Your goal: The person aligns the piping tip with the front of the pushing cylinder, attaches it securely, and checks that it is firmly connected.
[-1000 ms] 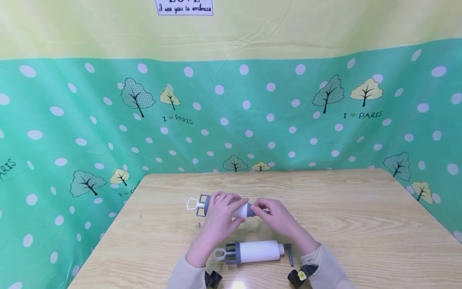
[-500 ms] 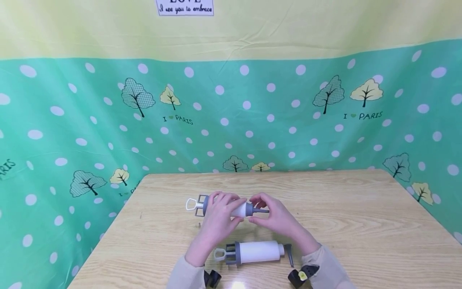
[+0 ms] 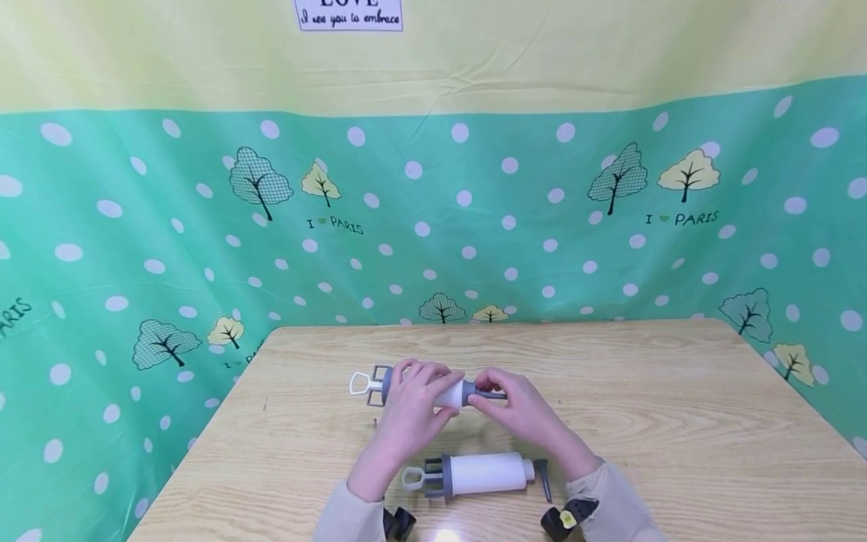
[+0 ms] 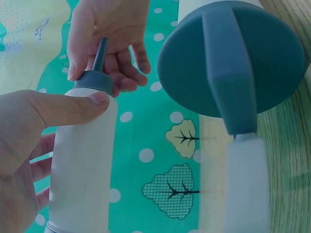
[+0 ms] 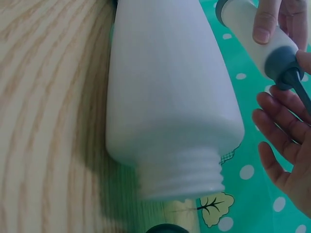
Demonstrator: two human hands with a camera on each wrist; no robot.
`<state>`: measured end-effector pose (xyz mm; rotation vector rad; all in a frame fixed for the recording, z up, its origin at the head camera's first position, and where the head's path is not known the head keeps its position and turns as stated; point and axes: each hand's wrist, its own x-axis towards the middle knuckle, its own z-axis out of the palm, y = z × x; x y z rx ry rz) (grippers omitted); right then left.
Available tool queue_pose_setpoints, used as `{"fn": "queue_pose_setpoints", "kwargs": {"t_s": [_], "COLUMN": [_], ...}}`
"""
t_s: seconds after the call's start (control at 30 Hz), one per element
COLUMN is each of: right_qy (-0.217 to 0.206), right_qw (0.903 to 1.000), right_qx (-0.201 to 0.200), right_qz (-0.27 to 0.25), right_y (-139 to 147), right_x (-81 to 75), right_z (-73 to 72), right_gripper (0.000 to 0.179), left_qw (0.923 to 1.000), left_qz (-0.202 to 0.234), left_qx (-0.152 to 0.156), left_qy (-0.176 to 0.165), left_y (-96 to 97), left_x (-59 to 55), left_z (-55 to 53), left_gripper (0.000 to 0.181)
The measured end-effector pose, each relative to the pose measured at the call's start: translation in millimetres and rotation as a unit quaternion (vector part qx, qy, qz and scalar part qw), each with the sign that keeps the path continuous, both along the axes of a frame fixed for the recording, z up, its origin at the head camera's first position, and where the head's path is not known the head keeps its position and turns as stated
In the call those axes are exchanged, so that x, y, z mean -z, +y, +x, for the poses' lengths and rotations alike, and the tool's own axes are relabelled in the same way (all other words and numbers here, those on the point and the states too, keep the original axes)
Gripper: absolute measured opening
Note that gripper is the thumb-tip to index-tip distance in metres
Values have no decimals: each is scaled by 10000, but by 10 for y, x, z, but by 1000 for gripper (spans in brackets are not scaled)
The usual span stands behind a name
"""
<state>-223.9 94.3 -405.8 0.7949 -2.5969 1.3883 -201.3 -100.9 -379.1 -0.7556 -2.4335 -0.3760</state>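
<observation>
A white syringe-like tube (image 3: 450, 395) with a pale ring handle (image 3: 361, 384) and grey end frame lies crosswise above the table. My left hand (image 3: 416, 403) grips its barrel from above, the thumb along the side near the neck in the left wrist view. On the tube's right end sits a grey nozzle cap (image 4: 93, 81) with a long thin tip (image 4: 101, 54). Thumb and index finger of my right hand (image 3: 518, 406) pinch this cap; the other fingers spread loosely below, as the right wrist view shows.
A second white tube (image 3: 488, 473) lies nearer the person, its threaded neck (image 5: 182, 177) bare. Beside that neck rests a loose grey nozzle (image 3: 543, 479). A tiny dark piece (image 3: 375, 423) is on the wooden table (image 3: 650, 421). A patterned curtain (image 3: 467, 211) hangs behind.
My right fingers lifted and spread from the nozzle cap half a second ago and now pinch it again. My left hand holds the tube in nearly the same place.
</observation>
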Motion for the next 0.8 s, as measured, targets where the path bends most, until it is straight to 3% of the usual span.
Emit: {"fn": "queue_pose_setpoints", "kwargs": {"t_s": [0.13, 0.33, 0.47, 0.8], "right_qy": [16, 573, 806, 531], "right_qw": [10000, 9983, 9966, 9983], "right_qx": [20, -52, -108, -28], "right_qz": [18, -76, -128, -226], "right_y": [-3, -5, -4, -2], "right_x": [13, 20, 24, -7], "right_z": [-5, -14, -17, 16], "right_gripper": [23, 37, 36, 28], "left_qw": [10000, 10000, 10000, 10000], "left_qz": [-18, -17, -27, 40], "left_qx": [-8, -17, -20, 31], "left_qy": [-20, -39, -53, 67], "left_y": [-1, -3, -3, 16], "left_x": [0, -2, 0, 14], "left_z": [3, -1, 2, -7], "left_gripper": [51, 50, 50, 49]}}
